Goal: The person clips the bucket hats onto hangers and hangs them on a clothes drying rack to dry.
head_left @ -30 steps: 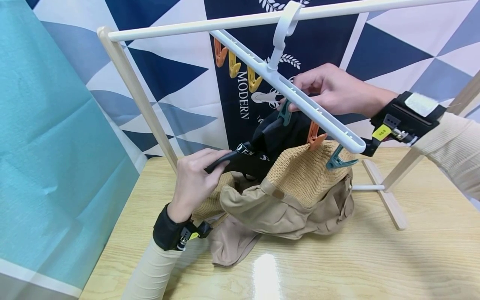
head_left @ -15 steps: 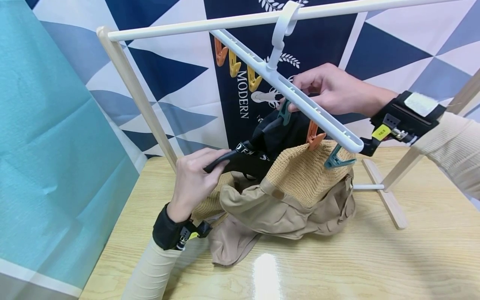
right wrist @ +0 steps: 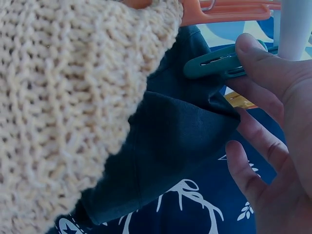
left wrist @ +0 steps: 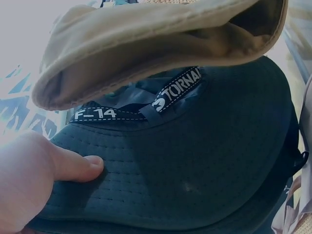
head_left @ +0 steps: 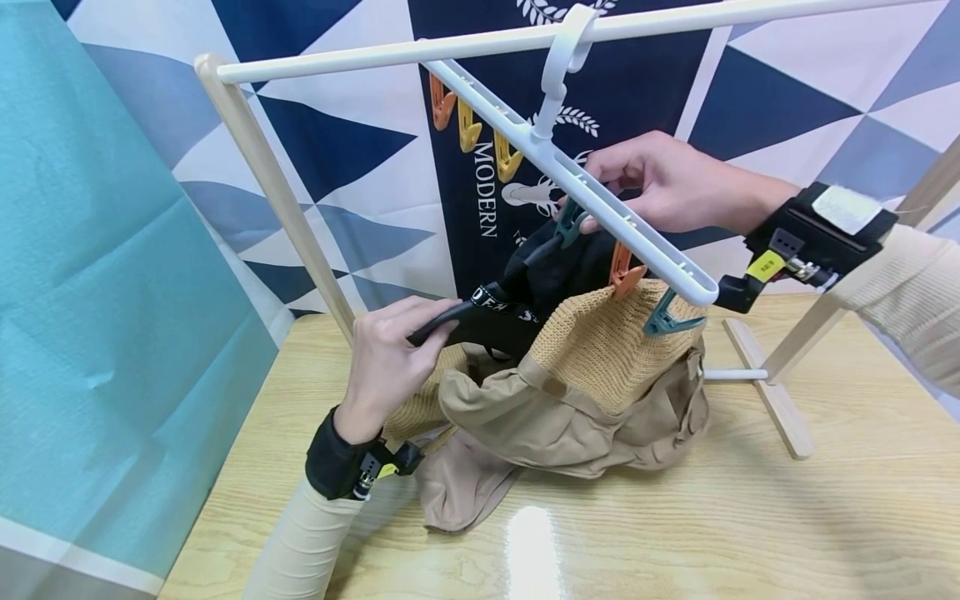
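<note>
My left hand (head_left: 393, 354) pinches the brim of a black bucket hat (head_left: 487, 332), thumb on its stitched upper face (left wrist: 146, 195). Lettered tape, partly reading F-14, runs inside the hat. My right hand (head_left: 663, 183) pinches a teal clip (head_left: 570, 223) on a pale hanger (head_left: 611, 204), thumb on the clip's handle in the right wrist view. The clip's other end lies over the hat's dark cloth (right wrist: 175, 122). Beside it, a tan knitted piece (head_left: 600, 342) joined to khaki cloth (head_left: 562, 429) hangs below an orange clip (head_left: 626, 273) and another teal clip (head_left: 670, 317).
A white rail (head_left: 480, 46) on a wooden stand carries the hanger. An orange and two yellow clips (head_left: 469, 129) hang toward its far end. The stand's foot (head_left: 772, 392) rests on the wooden table (head_left: 675, 533). A patterned cloth (head_left: 375, 192) covers the back.
The hanger's near end has swung slightly left with its clips. My right hand has dropped a little, still at the teal clip. The left hand has barely moved.
</note>
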`<state>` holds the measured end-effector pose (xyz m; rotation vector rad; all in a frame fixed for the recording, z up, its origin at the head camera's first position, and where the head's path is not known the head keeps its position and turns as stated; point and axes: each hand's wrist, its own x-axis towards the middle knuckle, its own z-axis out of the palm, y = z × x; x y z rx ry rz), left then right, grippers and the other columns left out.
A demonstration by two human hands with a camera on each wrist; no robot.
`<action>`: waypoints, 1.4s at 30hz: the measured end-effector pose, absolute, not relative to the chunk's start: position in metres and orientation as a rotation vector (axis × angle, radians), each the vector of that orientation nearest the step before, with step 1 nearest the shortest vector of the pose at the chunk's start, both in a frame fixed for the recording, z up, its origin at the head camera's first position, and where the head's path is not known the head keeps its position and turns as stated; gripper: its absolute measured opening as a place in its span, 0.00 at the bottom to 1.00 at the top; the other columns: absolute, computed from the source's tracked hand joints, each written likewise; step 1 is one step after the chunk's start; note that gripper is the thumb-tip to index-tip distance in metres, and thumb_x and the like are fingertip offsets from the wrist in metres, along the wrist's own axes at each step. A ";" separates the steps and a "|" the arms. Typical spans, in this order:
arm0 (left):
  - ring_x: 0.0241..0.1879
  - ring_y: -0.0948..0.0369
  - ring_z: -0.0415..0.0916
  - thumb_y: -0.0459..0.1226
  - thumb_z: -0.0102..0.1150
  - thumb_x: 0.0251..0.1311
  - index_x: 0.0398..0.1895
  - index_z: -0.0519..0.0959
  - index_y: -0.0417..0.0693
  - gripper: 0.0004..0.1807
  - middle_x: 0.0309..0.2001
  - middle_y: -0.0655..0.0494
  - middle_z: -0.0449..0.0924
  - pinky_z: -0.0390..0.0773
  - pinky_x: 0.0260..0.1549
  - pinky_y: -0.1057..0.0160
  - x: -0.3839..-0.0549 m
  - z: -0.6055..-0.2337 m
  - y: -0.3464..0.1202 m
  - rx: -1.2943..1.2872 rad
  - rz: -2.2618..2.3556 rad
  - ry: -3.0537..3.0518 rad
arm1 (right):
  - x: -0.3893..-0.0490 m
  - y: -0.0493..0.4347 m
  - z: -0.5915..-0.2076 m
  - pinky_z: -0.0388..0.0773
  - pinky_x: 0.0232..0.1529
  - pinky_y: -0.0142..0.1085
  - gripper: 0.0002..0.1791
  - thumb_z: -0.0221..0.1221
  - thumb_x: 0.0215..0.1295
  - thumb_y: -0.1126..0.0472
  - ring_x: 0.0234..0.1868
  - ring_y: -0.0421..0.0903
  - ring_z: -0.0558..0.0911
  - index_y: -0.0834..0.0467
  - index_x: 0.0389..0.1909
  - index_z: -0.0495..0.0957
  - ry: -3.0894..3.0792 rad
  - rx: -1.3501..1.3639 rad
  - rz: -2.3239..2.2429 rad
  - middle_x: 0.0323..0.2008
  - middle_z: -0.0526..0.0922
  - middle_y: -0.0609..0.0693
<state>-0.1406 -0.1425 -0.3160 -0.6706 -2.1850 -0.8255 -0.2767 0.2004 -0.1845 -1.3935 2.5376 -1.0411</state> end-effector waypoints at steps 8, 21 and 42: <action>0.36 0.53 0.95 0.29 0.75 0.68 0.50 0.95 0.42 0.10 0.39 0.48 0.97 0.83 0.28 0.57 -0.142 -0.317 -0.143 -0.670 -0.826 -2.186 | -0.277 0.202 -0.185 0.75 0.51 0.30 0.09 0.74 0.70 0.70 0.41 0.41 0.81 0.58 0.46 0.88 2.515 -1.425 -1.043 0.32 0.89 0.40; 0.35 0.53 0.94 0.28 0.76 0.67 0.49 0.95 0.43 0.10 0.39 0.48 0.96 0.82 0.27 0.58 -0.142 -0.318 -0.144 -0.660 -0.820 -2.178 | -0.279 0.199 -0.188 0.78 0.53 0.27 0.12 0.75 0.65 0.73 0.41 0.40 0.83 0.62 0.47 0.87 2.456 -1.447 -1.093 0.40 0.92 0.39; 0.33 0.53 0.94 0.28 0.75 0.67 0.50 0.95 0.43 0.10 0.38 0.49 0.96 0.80 0.26 0.58 -0.144 -0.320 -0.142 -0.679 -0.795 -2.185 | -0.278 0.205 -0.192 0.76 0.54 0.27 0.24 0.78 0.65 0.69 0.50 0.37 0.86 0.53 0.61 0.90 2.535 -1.312 -1.084 0.50 0.94 0.34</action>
